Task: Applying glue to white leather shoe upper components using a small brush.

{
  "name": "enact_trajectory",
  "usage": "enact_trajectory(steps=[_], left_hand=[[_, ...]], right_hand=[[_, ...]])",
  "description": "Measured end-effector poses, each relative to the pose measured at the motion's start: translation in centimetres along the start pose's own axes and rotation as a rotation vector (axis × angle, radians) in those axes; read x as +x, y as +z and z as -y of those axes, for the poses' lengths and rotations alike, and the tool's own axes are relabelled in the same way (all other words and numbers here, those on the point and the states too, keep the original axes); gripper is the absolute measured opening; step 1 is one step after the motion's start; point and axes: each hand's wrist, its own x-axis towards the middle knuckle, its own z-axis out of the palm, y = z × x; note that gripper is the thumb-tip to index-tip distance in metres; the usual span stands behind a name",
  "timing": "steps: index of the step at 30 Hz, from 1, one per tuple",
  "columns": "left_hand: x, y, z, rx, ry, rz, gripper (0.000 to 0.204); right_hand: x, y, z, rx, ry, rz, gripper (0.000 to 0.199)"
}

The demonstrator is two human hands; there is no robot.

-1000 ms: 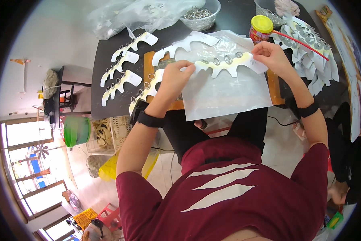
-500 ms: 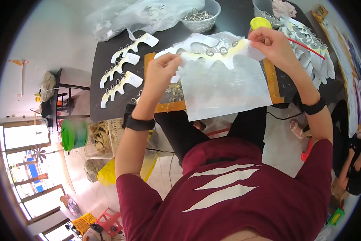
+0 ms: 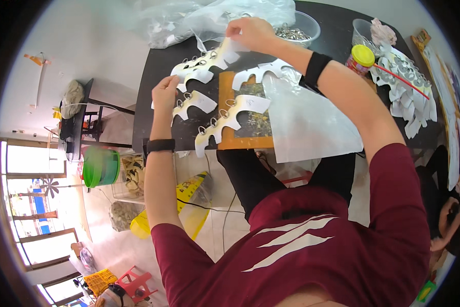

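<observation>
My left hand point(image 3: 165, 93) and my right hand point(image 3: 250, 34) each pinch one end of a white scalloped strip point(image 3: 205, 62) with metal rings along its edge. The strip is over the left part of the table, above a similar strip point(image 3: 201, 77) that it partly covers. Nearer to me lie two more ringed strips, a shorter-looking one point(image 3: 198, 101) and a longer one point(image 3: 234, 117) reaching onto the wooden-framed board point(image 3: 240, 142). On that board, a white scalloped piece point(image 3: 258, 72) lies beside a translucent plastic sheet point(image 3: 312, 128) hanging over the front edge.
A clear bowl of metal rings point(image 3: 295, 34) and a plastic bag point(image 3: 181, 25) are at the back. At right stand a yellow-lidded jar point(image 3: 362, 56), a red stick point(image 3: 401, 79) and a heap of ringed strips point(image 3: 405, 87). A green bucket point(image 3: 99, 166) stands left of the table.
Both hands have carried the ringed strip left, from above the plastic sheet to the row of strips. My right arm now reaches across the board.
</observation>
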Motion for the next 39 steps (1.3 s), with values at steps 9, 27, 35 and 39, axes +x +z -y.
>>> enact_trajectory(steps=[9, 27, 35, 39], left_hand=[[1.3, -0.6, 4.7, 0.381, 0.047, 0.182, 0.032], [-1.0, 9.6, -1.6, 0.69, 0.102, 0.468, 0.029], [-3.0, 8.0, -6.2, 0.274, 0.045, 0.494, 0.025], [-5.7, 11.1, -7.6, 0.168, 0.077, 0.685, 0.026]], right_hand=[[-0.3, 2.1, -2.0, -0.362, 0.029, 0.137, 0.025], [-10.8, -6.9, -8.6, 0.142, 0.573, 0.474, 0.038], [-12.4, -12.1, -3.3, 0.003, 0.311, 0.246, 0.035], [-17.2, -16.2, -4.7, 0.086, 0.397, 0.241, 0.034]])
